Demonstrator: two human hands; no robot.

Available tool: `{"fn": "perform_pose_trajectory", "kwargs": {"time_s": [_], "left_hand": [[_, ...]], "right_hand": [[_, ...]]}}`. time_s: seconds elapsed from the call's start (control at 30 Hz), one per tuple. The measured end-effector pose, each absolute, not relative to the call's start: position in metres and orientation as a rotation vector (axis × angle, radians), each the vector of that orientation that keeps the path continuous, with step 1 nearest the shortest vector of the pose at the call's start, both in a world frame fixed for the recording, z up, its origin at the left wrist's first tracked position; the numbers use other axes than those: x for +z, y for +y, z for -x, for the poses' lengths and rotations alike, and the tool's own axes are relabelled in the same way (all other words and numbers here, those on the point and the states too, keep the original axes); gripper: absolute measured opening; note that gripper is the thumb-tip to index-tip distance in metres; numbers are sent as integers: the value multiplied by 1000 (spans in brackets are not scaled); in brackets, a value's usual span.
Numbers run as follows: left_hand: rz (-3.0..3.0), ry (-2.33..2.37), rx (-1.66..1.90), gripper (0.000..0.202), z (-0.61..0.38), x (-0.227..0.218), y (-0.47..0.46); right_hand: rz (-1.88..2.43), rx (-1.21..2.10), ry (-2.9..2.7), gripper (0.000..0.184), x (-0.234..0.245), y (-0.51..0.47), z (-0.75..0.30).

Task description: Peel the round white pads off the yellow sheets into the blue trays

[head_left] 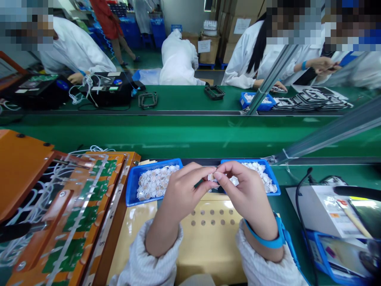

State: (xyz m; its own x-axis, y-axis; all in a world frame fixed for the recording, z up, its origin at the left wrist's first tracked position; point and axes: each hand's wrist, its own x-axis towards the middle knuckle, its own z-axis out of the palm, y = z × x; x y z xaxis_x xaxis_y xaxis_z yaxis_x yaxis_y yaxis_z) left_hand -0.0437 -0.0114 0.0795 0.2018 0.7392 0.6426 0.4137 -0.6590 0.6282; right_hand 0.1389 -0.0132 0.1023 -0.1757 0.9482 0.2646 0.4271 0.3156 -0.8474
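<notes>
My left hand (pixel 187 190) and my right hand (pixel 243 186) meet in front of me, both pinching a small round white piece with a brownish face (pixel 211 177). Beneath them lies a pale yellow sheet (pixel 208 248) with rows of small round brown discs (pixel 212 223) on it. Beyond my left wrist sits a blue bin (pixel 131 194) full of similar white round pieces (pixel 154 182). Partly behind my right hand is another blue bin (pixel 277 186) holding white pieces (pixel 262 171). A blue band (pixel 264 241) circles my right wrist.
An orange fixture with green circuit boards (pixel 81 214) and white wires stands at left. On the right lie a blue tray (pixel 324 254) and a black cable (pixel 298 214). A metal strut (pixel 327 133) slants overhead at right. Co-workers in white coats sit across the green bench (pixel 178 97).
</notes>
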Motion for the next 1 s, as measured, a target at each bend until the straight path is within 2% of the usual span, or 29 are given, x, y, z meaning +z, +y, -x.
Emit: {"fn": "perform_pose_trajectory", "kwargs": {"time_s": [1.0], "left_hand": [[-2201,1080,1456,14,43,77,-10]], "right_hand": [[1229,714,-1810,10,101,-11,-142]]}}
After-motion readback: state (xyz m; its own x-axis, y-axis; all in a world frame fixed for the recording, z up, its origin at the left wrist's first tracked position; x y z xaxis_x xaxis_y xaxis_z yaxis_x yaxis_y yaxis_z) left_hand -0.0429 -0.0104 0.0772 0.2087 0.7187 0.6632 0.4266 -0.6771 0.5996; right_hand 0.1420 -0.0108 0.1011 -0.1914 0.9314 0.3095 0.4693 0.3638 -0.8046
